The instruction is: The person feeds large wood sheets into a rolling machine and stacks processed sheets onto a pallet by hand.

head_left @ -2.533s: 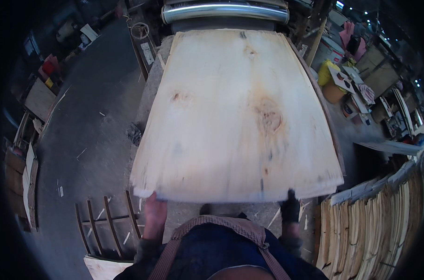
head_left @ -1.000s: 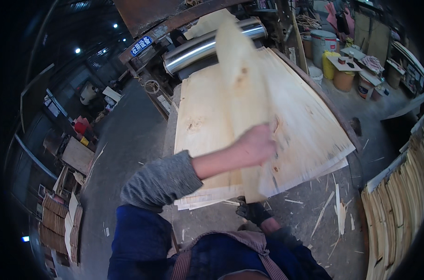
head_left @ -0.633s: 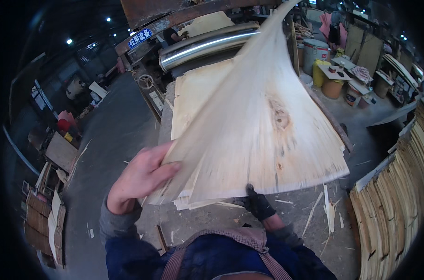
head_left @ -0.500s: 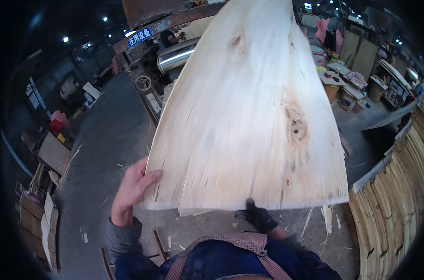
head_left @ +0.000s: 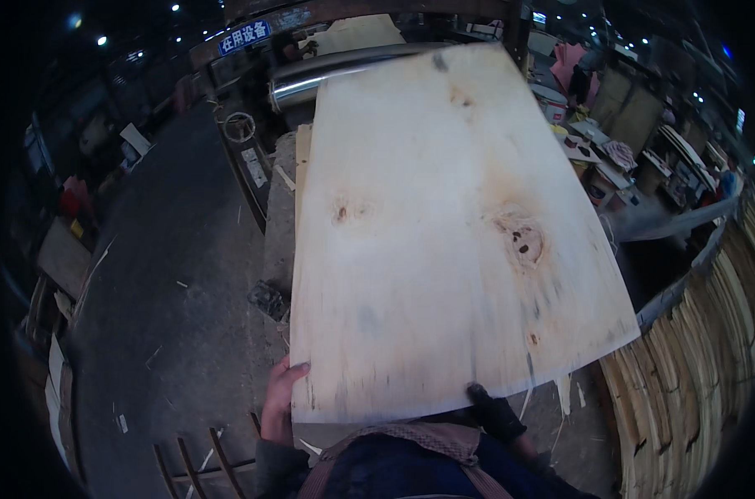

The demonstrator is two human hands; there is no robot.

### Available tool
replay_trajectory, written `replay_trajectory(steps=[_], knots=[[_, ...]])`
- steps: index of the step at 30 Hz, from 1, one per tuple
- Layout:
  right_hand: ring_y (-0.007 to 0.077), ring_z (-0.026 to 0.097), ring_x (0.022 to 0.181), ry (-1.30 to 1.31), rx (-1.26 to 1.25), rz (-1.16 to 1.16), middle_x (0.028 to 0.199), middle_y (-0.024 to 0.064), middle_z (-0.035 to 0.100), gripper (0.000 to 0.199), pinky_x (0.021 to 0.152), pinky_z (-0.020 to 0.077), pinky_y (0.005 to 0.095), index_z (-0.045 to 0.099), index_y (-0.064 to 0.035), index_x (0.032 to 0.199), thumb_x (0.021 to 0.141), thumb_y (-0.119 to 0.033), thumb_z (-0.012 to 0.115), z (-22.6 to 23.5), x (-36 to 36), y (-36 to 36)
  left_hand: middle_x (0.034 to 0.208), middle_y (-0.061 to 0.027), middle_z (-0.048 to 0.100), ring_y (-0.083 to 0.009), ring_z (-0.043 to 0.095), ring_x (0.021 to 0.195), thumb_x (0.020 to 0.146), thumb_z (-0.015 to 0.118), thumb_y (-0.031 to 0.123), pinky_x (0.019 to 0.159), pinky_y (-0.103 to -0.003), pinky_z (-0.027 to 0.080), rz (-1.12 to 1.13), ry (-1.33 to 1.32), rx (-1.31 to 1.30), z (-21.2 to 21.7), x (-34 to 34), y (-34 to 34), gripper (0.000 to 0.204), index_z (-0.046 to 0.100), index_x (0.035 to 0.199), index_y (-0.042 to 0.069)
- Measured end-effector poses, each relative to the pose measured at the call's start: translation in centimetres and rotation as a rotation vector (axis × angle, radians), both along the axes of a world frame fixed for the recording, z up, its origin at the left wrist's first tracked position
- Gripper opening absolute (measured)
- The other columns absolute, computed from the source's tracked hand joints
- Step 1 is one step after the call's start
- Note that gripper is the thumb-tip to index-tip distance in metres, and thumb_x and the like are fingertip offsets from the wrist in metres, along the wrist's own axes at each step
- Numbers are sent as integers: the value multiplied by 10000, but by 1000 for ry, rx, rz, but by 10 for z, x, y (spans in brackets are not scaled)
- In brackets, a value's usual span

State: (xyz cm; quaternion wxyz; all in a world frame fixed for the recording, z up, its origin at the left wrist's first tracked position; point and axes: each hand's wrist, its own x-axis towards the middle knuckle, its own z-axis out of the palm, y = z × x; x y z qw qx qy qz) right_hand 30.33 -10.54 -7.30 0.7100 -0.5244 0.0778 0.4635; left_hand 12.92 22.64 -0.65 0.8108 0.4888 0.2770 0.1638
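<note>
The thumb of the bare left hand [head_left: 281,396] presses on top of the near-left corner of a wood veneer sheet [head_left: 427,249], its fingers going under, so the hand is clamped on that edge at lower left of centre. The dark-gloved right hand [head_left: 500,416] pinches the near edge further right, thumb above — its other fingers are hard to make out. Half a second ago the sheet bowed upward and its far end ran out of the top of the frame; now that end has come down and the whole outline shows, which suggests that the sheet is spread out and under control of both hands. It fills the middle of the frame, pale cream with a faint sheen, tan staining around a large knot with dark holes at right of centre, a smaller brown knot to the left, grey streaks toward the near edge. Beneath its left side peeks the margin of another sheet [head_left: 303,158]. At the top, its far edge overlaps the view of a shiny metal roller [head_left: 298,90] — whether they touch, I cannot tell. A tall bundle of veneers [head_left: 689,374] lines the lower right.
</note>
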Motion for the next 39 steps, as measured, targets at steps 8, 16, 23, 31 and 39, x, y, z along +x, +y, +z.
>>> replay_trajectory(steps=[8,16,23,31,39], knots=[[254,558,921,-1021,-130,345,1013,175,547,414,738,474,343,445,2,1137,813,-223,570,-49,131,35,937,-125,588,-215,592,787,746,530,104,708,-314,475,122,176,64,-35,79,42,366,493,1078,-45],[236,565,862,-56,363,50,1008,131,539,367,758,493,361,485,-7,1093,818,-232,576,17,190,156,946,-101,585,-193,568,833,825,475,168,725,-324,458,468,367,415,-47,75,110,317,501,1107,24],[295,574,753,-9,382,32,926,168,536,335,707,517,392,515,-2,1014,778,-210,626,-5,334,285,1213,-250,398,-392,391,1114,762,547,265,924,-402,338,204,1091,1152,-105,78,17,549,380,1208,-9],[306,494,1031,152,495,257,1178,120,464,380,854,430,444,467,-96,1137,802,-237,579,-38,348,306,1265,-276,320,-381,376,1130,693,605,281,966,-378,299,160,1015,1184,-134,71,24,624,398,1215,9],[373,485,1042,339,508,562,1123,227,488,314,889,397,462,419,-14,1146,861,-140,457,-45,179,142,1024,-156,553,-213,513,956,662,629,75,821,-300,419,189,584,783,-133,45,70,479,517,1124,13]])
